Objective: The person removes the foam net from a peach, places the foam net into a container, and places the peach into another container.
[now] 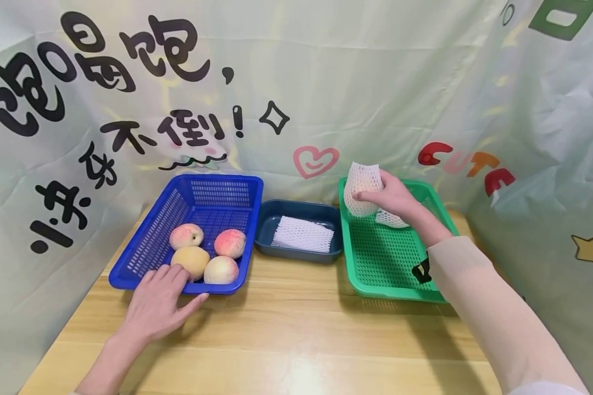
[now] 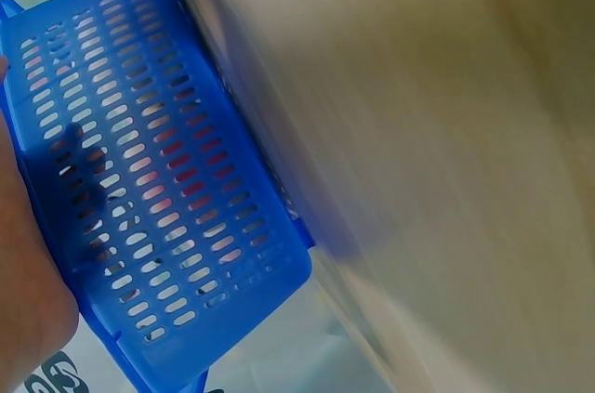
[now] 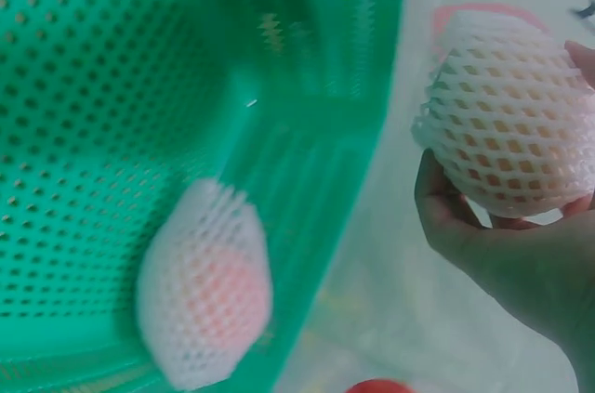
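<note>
My right hand [image 1: 392,195] holds a peach in a white foam net [image 1: 363,189] above the back left of the green basket [image 1: 348,263]. In the right wrist view, thumb and fingers curve round the netted peach [image 3: 507,119]. A second netted peach [image 3: 209,295] lies inside the green basket. My left hand [image 1: 155,302] rests over the front rim of the blue basket [image 1: 128,277], its fingertips by a yellow peach [image 1: 191,260]. The thumb stretches along outside the rim. Three more peaches, including a red one [image 1: 229,243], sit beside the yellow one.
Between the baskets, a dark blue tray [image 1: 296,255] bears a stack of flat white foam nets [image 1: 303,235]. The wooden table [image 1: 277,329] runs toward me in front. A printed cloth [image 1: 286,71] hangs behind and at both sides.
</note>
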